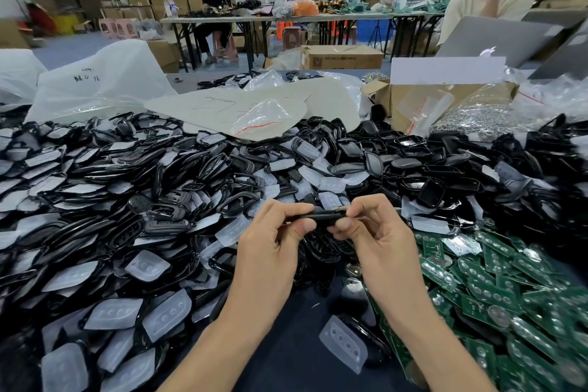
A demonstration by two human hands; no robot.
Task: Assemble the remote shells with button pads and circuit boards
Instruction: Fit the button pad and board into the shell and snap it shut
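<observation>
Held part: the black plastic remote shell (321,219) is sitting edge-on between both hands, raised above the heaps at mid-view.
Left hand: the left hand (270,245) is pinching the shell's left end, thumb below, forefinger curling over.
Right hand: the right hand (378,232) is gripping the right end likewise, fingers curling round it.
Why held so: squeezing from both ends is probably pressing the parts together, and lifting it is giving the fingers room.
Left supply: loose black shells (168,226) and translucent white rubber button pads (148,266) are lying heaped within the left hand's reach.
Right supply: green circuit boards (483,283) are lying piled beside the right forearm (423,328), handy for that hand.
Spare pad: 1 spare translucent pad (345,344) is lying on the dark blue table (286,366) near the right forearm, probably waiting for the next shell.
Hidden: the shell is showing only its thin edge and fingers are covering both ends, so I cannot tell whether a pad or board is sitting inside.
Cut off: the left forearm (222,337) and the right forearm are running off the bottom edge; the heaps are running off both sides.
Hard to make out: the view's rim is blurring and bending, so parts far back are reading only as dark shapes.
</observation>
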